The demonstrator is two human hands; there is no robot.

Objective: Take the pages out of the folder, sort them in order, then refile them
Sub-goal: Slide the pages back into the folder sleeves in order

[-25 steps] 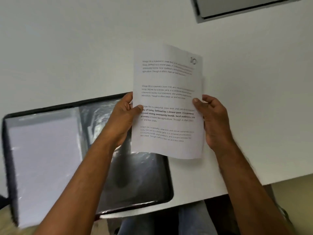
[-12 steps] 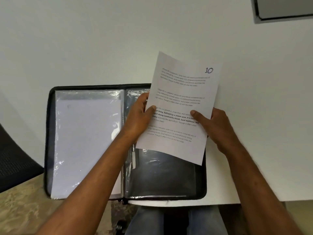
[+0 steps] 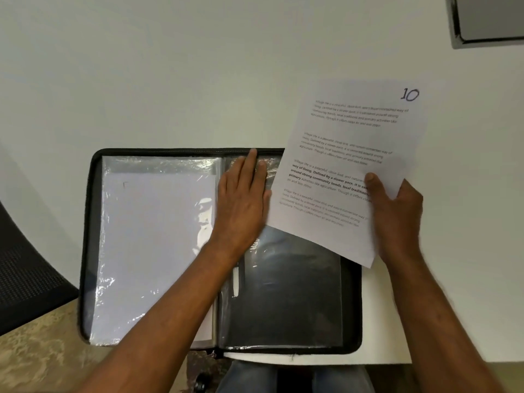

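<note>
Now the page numbered 10 (image 3: 351, 168) is pinched at its lower right by the right hand (image 3: 397, 214), above the table's (image 3: 141, 66) near right edge, long axis tilted, top pointing away-right. The left hand (image 3: 241, 199) is pressed flat, fingers together, on the folder's (image 3: 90, 222) empty right sleeve (image 3: 283, 293), which should be held open before sliding.

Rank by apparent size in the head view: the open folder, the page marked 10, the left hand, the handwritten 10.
1. open folder
2. page marked 10, though it is held nearer the camera
3. left hand
4. handwritten 10
</note>
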